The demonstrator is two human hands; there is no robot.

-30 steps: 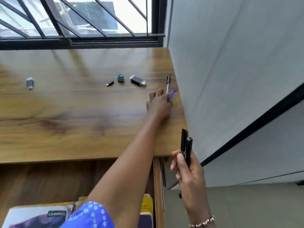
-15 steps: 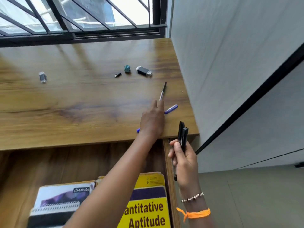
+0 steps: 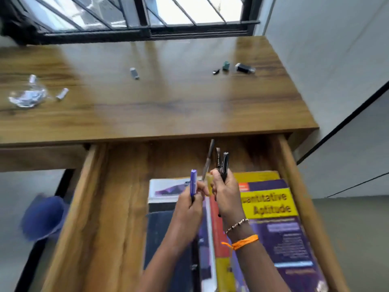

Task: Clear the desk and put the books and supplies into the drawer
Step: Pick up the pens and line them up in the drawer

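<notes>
Two hands over the open wooden drawer point(image 3: 88, 207), mid-step on stowing supplies: left hand point(image 3: 189, 204) grips a blue pen point(image 3: 193, 182) and a dark slim pen point(image 3: 208, 159), right hand point(image 3: 226, 192) grips a black stapler point(image 3: 222, 163), both upright above the stacked books point(image 3: 271, 207). Next move, as I judge it: lower and release them into the drawer, then fetch the small items left on the brown wooden desk point(image 3: 168, 106)

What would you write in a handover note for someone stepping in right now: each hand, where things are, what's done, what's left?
Left hand: grips the blue pen and a dark pen.
Right hand: grips the black stapler.
Both are over the open drawer.
Done: books in the drawer.
Left: drop these in; then the small items on the desk.
</notes>
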